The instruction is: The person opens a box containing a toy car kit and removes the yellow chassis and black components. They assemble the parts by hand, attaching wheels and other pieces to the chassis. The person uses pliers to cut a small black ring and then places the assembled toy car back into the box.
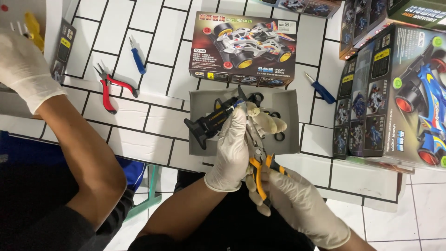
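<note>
Left of the grey tray (288,100), red pliers (111,88) lie idle. Over the tray our left hand (232,148) pinches the black plastic frame (211,123). Our right hand (302,204) clamps yellow-handled cutters (261,169) just below the tray. Risk: cutters slipping could nick a glove or snap the part.

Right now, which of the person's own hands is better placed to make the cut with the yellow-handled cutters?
The right hand. It grips the yellow-handled cutters, whose tips point at the black part. The left hand is busy holding that part above the grey tray.
</note>
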